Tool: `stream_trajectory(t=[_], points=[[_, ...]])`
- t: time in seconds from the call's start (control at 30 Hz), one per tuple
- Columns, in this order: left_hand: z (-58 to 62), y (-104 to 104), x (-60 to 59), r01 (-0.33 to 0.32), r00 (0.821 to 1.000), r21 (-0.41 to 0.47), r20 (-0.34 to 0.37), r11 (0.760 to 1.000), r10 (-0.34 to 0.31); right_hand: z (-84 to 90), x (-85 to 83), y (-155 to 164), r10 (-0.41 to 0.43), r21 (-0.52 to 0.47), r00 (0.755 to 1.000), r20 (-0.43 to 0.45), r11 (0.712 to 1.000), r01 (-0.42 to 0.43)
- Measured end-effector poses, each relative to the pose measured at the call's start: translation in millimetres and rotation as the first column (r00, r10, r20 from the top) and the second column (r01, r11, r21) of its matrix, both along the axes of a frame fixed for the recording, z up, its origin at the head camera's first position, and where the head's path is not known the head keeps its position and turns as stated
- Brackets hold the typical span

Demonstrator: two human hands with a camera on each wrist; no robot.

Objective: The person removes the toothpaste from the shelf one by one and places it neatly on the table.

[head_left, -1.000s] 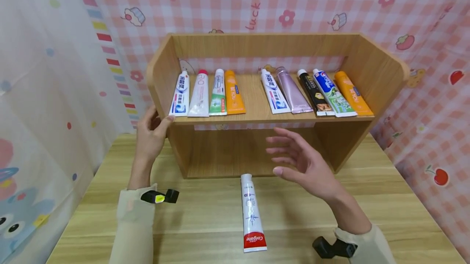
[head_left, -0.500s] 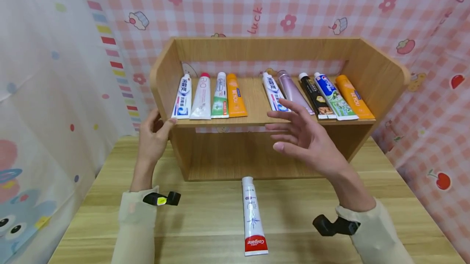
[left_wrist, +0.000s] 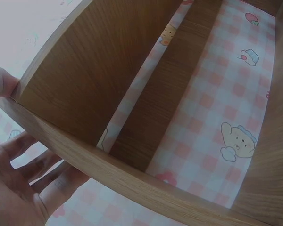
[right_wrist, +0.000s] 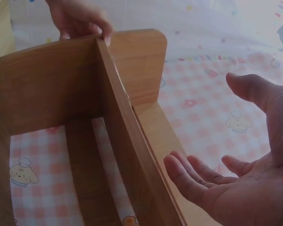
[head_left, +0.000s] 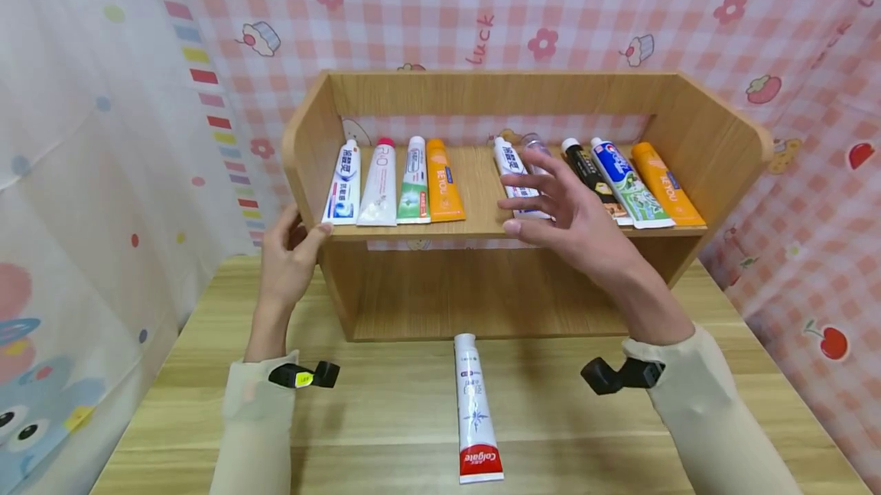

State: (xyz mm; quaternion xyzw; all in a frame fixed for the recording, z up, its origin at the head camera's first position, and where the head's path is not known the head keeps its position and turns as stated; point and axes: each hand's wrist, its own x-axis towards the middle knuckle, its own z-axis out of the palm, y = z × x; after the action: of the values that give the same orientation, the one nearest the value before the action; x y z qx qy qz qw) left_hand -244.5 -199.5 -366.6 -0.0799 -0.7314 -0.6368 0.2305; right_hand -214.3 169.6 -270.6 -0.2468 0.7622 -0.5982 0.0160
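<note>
My left hand [head_left: 289, 262] holds the left side of a two-tier wooden shelf [head_left: 440, 231], its thumb on the front edge of the upper board and its fingers along the outer side. My right hand [head_left: 578, 223] hovers over the front of that board, fingers spread and nothing in it. Just behind its fingers lies a white and blue toothpaste tube [head_left: 511, 160], partly covered. A mauve tube [head_left: 534, 144] beside it is mostly hidden by the hand. On the table before the shelf lies a white Colgate toothpaste tube [head_left: 475, 411] with a red end.
At the upper tier's left lie a white-blue tube [head_left: 342, 185], a pink-capped tube [head_left: 378, 185], a green-white tube [head_left: 414, 181] and an orange tube [head_left: 443, 181]. To the right are a black tube [head_left: 588, 170], a blue-green tube [head_left: 629, 181] and another orange tube [head_left: 666, 181].
My right hand has risen from before the lower tier to the upper board's front, now covering part of the white-blue and mauve tubes. The left hand keeps its hold; the view has shifted slightly.
</note>
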Motion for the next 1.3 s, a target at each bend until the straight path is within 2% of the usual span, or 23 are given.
stream_trajectory(t=[0.33, 0.6, 0.83, 1.07, 1.3], points=[[-0.9, 1.7, -1.3, -0.007, 1.0, 0.016, 0.003, 1.0, 0.007, 13.2, -29.5, -6.1, -0.047, 0.093, 0.998, 0.038, 0.995, 0.043], [-1.2, 1.6, -0.8, -0.02, 1.0, 0.004, 0.004, 1.0, 0.02, 19.5, -48.1, -11.3, -0.057, 0.107, 0.991, 0.117, 0.993, 0.044], [0.2, 0.4, 0.2, -0.024, 1.0, 0.002, 0.018, 1.0, 0.024, 25.3, -60.6, -16.4, -0.086, 0.203, 0.988, 0.131, 0.977, 0.059], [-0.3, -0.2, 0.4, -0.023, 1.0, -0.004, 0.004, 1.0, 0.023, 27.4, -73.1, -28.1, -0.034, 0.124, 0.976, 0.215, 0.992, 0.007], [-0.8, 1.0, -0.1, -0.014, 1.0, -0.004, -0.001, 1.0, 0.014, 27.4, -82.1, -39.0, -0.057, 0.196, 0.967, 0.248, 0.981, 0.008]])
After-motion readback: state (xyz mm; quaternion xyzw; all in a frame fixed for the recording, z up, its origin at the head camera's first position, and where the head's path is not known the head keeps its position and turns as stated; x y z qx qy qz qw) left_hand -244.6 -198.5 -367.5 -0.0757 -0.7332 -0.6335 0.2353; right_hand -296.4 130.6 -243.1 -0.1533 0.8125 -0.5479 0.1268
